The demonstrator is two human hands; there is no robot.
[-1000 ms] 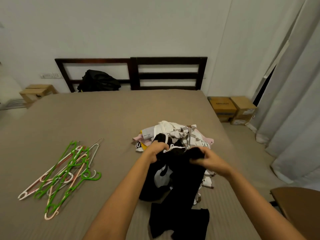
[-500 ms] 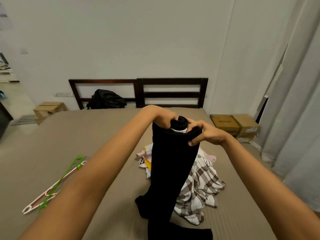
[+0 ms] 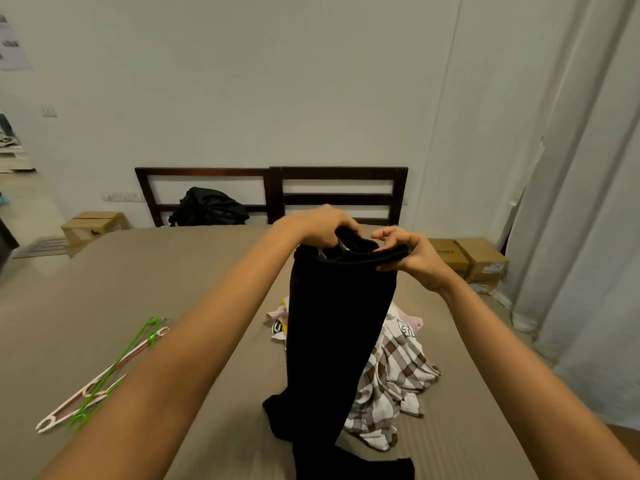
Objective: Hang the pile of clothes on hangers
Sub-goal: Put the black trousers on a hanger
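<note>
A tan bed [image 3: 104,306] fills the room in front of me, under a pale wall [image 3: 277,81]. My left hand [image 3: 311,225] is curled round the top edge of the black trousers [image 3: 339,323]. My right hand [image 3: 412,258], just beside it, pinches the same edge between thumb and bent fingers. The trousers hang straight down from both hands, their lower end crumpled on the bed. Below my right hand, behind the trousers, lies the pile [image 3: 394,368] of clothes. Well below and left of my left hand lie the hangers [image 3: 104,379]. Beyond my hands stand the headboard [image 3: 270,192] and a black bag [image 3: 207,207]. Boxes [image 3: 467,261] and a curtain [image 3: 588,237] are right of my right hand.
</note>
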